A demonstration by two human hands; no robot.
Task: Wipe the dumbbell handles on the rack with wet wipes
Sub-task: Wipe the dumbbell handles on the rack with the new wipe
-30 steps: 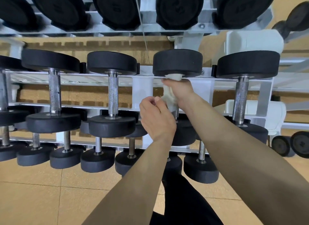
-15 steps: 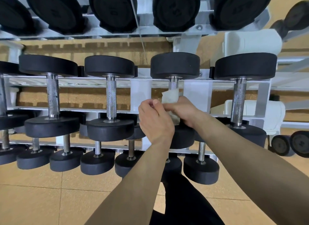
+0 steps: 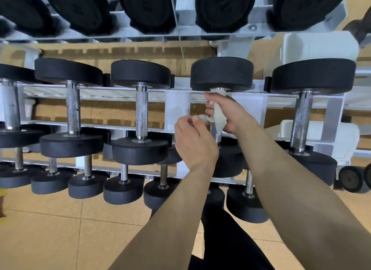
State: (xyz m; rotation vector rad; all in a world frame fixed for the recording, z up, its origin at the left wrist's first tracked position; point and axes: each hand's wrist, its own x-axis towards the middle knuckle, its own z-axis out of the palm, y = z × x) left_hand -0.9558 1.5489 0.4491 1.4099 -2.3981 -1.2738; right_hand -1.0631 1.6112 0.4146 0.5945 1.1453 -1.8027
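Note:
A white rack (image 3: 176, 107) holds rows of black dumbbells with knurled steel handles. My right hand (image 3: 226, 113) grips a white wet wipe (image 3: 217, 117) wrapped round the handle of the third dumbbell (image 3: 221, 74) on the middle tier, high up under its far head. That handle is mostly hidden; a short steel stretch shows below the wipe. My left hand (image 3: 193, 140) hovers just left of it, fingers curled, pinching a loose corner of the wipe.
Neighbouring dumbbell handles stand bare at the left (image 3: 141, 113) and right (image 3: 300, 119). A lower tier of smaller dumbbells (image 3: 123, 186) juts toward me. Larger dumbbells (image 3: 146, 8) fill the top tier. The tan tiled floor (image 3: 60, 233) lies below.
My right hand slid the wipe down the handle, then back up to just under the far head. My left hand stayed close beside it.

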